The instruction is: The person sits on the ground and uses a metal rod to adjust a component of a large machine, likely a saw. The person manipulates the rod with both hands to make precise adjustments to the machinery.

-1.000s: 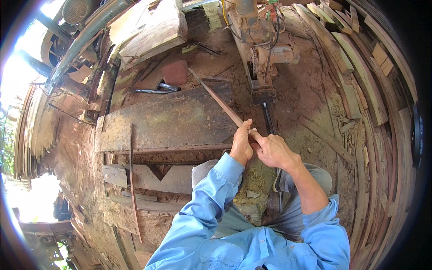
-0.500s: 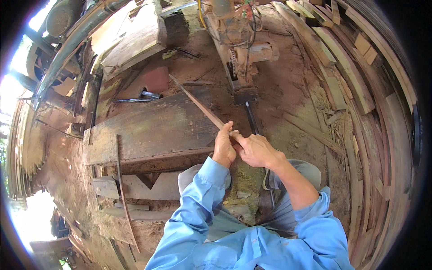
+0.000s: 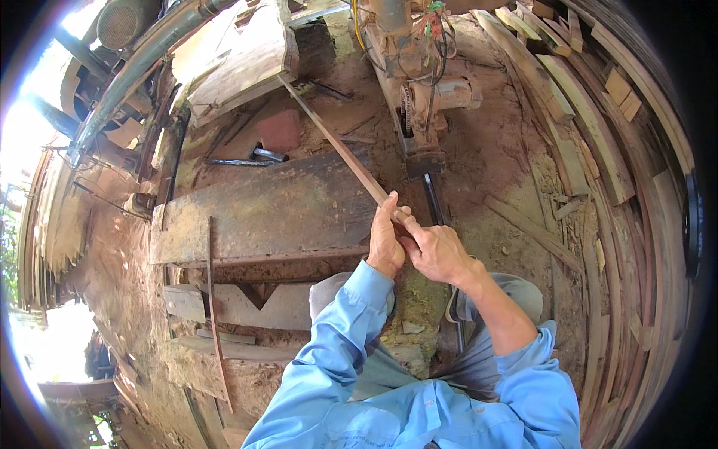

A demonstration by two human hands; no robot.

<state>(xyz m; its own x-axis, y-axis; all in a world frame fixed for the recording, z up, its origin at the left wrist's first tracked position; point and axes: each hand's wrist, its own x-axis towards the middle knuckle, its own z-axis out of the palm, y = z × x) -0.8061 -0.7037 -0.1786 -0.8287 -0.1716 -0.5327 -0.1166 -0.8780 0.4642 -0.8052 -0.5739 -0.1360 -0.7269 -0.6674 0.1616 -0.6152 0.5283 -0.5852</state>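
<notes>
A long, thin wooden stick (image 3: 336, 146) slants away from me to the far left, its tip in front of a pale slab of wood. My left hand (image 3: 386, 241) is closed on its near end, palm turned inward. Close against it, my right hand (image 3: 437, 253) also grips the stick's end, knuckles up; its fingertips are partly hidden. Beneath the stick lies a thick, dark wooden beam (image 3: 262, 209). Beyond the beam rest a metal hammer (image 3: 271, 154) and a reddish block (image 3: 280, 131).
A rusty machine (image 3: 422, 97) with a chain and loose wires stands ahead, above a dark metal bar (image 3: 434, 200). Stacked planks (image 3: 591, 127) line the right side. A narrow wood strip (image 3: 215, 314) leans across the timber at left. The pale slab (image 3: 243, 67) lies at far left.
The view has shifted slightly, so the surroundings sit a little further right. The stick's far tip has swung farther away, toward the pale slab. Both hands keep their hold.
</notes>
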